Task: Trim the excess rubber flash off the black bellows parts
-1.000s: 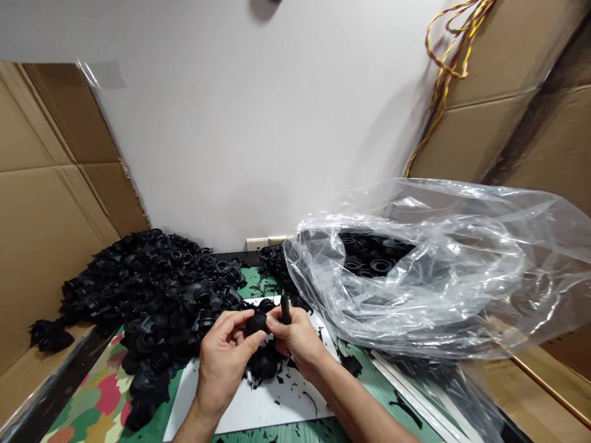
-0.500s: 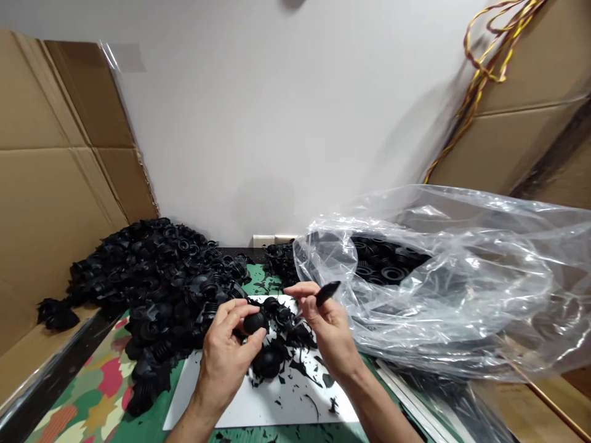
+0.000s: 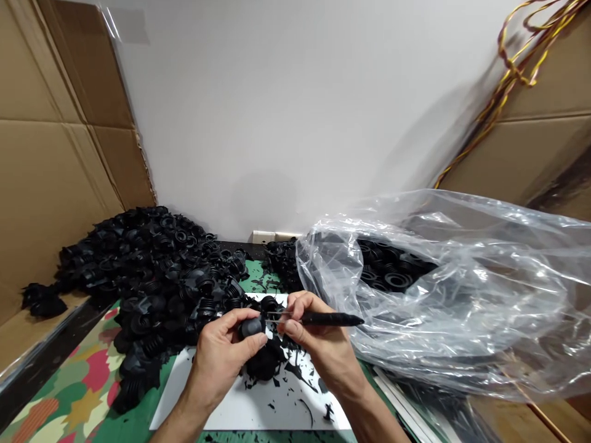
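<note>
A white board (image 3: 258,409) lies on a floral mat (image 3: 78,381) by cardboard sheets (image 3: 46,184).

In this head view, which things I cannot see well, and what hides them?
Head view only:
- Back of the black rubber part: hidden by the left hand.
- Knife blade's tip, near the right hand: too thin and small to place against the part; the craft knife shows mainly its handle.
- Parts in the plastic bag: blurred by the film, so not countable.
- Wires: cut off by the top edge.
</note>
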`<action>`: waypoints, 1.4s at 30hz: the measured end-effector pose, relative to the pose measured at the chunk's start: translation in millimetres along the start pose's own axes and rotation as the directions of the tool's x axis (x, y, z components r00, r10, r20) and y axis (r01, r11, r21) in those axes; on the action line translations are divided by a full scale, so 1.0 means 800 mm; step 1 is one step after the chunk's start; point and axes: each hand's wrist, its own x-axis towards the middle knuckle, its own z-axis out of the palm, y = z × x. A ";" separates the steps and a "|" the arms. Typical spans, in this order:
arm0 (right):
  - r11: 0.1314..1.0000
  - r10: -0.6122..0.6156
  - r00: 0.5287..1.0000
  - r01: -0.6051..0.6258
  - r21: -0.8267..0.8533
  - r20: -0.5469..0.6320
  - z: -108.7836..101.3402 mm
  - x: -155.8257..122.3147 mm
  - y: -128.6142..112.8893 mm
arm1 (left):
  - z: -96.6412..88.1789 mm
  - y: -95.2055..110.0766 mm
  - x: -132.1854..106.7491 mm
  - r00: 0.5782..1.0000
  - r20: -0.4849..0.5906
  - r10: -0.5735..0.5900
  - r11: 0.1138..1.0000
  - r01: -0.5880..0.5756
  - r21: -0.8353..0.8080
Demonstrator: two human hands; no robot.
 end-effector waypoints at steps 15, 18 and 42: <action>0.932 -0.115 0.986 0.149 -0.330 0.120 0.008 -0.013 0.008 | 0.005 0.013 -0.005 0.998 -0.052 -0.039 0.999 0.039 0.003; 0.900 -0.199 0.979 0.202 -0.387 0.049 0.015 -0.016 0.015 | 0.005 0.014 -0.007 0.997 -0.056 -0.043 0.999 0.044 0.013; 0.879 -0.340 0.941 0.316 -0.358 -0.003 0.017 -0.018 0.030 | 0.002 0.003 -0.004 0.999 -0.044 0.002 0.998 0.001 0.071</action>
